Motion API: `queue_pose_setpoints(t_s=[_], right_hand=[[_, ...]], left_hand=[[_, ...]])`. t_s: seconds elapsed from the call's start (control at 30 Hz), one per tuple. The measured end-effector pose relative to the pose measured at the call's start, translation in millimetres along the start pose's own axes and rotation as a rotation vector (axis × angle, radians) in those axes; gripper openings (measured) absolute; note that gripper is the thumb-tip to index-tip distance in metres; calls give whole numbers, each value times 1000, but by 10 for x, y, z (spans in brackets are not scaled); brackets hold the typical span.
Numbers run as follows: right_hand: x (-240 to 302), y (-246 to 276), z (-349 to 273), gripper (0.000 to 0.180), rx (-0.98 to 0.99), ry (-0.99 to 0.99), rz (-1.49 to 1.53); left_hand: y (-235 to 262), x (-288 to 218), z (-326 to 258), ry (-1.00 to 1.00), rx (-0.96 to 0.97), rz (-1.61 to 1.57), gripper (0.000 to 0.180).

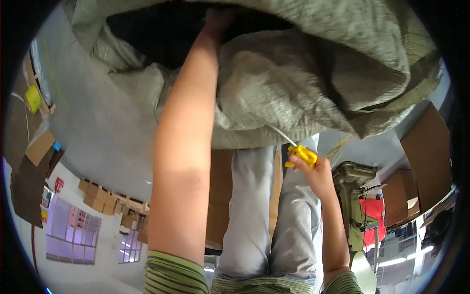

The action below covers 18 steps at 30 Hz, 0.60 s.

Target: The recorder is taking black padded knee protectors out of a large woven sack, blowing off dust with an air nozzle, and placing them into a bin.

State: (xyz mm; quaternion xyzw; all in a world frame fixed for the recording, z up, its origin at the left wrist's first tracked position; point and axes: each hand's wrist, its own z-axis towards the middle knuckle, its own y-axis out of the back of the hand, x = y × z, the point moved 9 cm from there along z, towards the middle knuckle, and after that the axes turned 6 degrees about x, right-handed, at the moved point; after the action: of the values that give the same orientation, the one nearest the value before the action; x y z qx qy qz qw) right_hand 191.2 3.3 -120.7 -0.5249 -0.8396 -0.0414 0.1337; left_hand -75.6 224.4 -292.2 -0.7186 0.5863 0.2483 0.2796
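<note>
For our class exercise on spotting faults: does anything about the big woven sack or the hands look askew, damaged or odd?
No damage shows. The grey-green woven sack is crumpled, its mouth sagging open. The left hand reaches into that dark opening, hidden past the wrist. The right hand holds a small yellow tool with a pale cord running up to the sack's edge.

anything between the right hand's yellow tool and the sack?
Head view: a thin pale cord runs from the yellow tool in the right hand up to the grey woven sack. Nothing else lies there.
</note>
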Motion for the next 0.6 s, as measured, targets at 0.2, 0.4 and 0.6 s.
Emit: queue_pose_setpoints(t_s=[0.2,0.4,0.6], right_hand=[[171,-34,-54,34,-38,25,-33],[502,-52,-243,37,-43,148,-176],[836,-202,-502,36,-23,324,-272]], left_hand=[[-9,-82,-501,48,-123,-272,50],[240,-463,-1327,-174,-110,-376,60],[758,-572,-2244,-257,-501,-263,52]])
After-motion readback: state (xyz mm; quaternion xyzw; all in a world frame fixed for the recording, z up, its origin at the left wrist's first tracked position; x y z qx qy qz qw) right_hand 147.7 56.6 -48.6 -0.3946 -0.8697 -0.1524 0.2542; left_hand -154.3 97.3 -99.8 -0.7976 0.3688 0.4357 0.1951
